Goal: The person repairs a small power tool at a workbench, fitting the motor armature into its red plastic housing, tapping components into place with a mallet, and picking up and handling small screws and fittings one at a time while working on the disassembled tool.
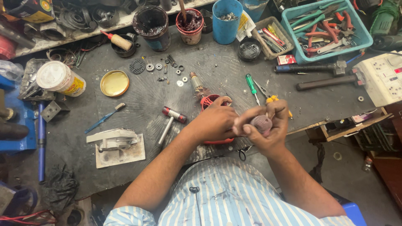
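Likely soft & light, the pinkish-grey abrasive pad sits pinched in right hand; left hand grips red motor housing beside it.

The person wears a short-sleeved shirt with light blue and white vertical stripes, smudged with dark stains; forearms bare.

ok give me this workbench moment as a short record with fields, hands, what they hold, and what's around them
setting: dark workbench seen from above
left hand: over a red housing, fingers meeting the right hand
right hand: gripping a small reddish-brown piece; what it is cannot be told
near hands: motor armature, green-handled screwdriver, small hammer
farther off: blue tool tray, blue cup, brass-coloured lid, white jar
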Tool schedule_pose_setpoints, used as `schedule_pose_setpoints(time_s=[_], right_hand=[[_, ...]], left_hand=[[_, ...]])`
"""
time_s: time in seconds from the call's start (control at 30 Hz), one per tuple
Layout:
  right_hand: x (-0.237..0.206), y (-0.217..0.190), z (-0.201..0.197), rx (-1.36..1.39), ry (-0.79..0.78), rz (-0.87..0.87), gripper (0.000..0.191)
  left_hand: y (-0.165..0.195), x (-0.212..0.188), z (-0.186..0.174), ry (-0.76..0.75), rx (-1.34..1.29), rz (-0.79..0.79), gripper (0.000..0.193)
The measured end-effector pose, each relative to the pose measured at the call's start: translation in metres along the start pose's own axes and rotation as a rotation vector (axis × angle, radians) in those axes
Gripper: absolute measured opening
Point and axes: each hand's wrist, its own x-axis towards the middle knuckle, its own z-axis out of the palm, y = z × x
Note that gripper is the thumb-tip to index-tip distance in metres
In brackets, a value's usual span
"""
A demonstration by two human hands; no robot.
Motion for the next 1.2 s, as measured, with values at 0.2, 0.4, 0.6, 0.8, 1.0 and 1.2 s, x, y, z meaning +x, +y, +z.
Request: schedule_pose_setpoints(time_s=[0.2, 0.4, 0.6, 0.8, 1.0, 1.2], right_hand=[[-0.007, 0.007, 0.005, 0.211, 0.029, 0.144, 0.056], [-0.004, -0.011, 0.009, -0.244, -0.037, -0.029, 0.035], [-0.007, -0.014, 0.026, -0.222, 0.198, 0.028, 0.062], [-0.012, -0.023, 0.038, -0.174, 0.274, 0.084, 0.045], [-0.001, -0.018, 0.05, -0.315, 0.352, 0.113, 0.051], [0.003, -0.018, 0.054, -0.278, 0.362, 0.091, 0.034]], left_hand=[[-0.009, 0.003, 0.005, 0.057, -0.016, 0.05, 0.017], [-0.011, 0.001, 0.01, 0.094, -0.058, 0.078, 0.015], [-0.008, 0.002, 0.008, -0.014, 0.01, 0.059, 0.009], [-0.009, -0.005, -0.004, 0.062, -0.124, 0.105, 0.011], [-0.009, -0.003, 0.002, 0.068, -0.126, 0.076, 0.014], [-0.014, -0.003, 0.009, 0.137, -0.089, 0.102, 0.018]])
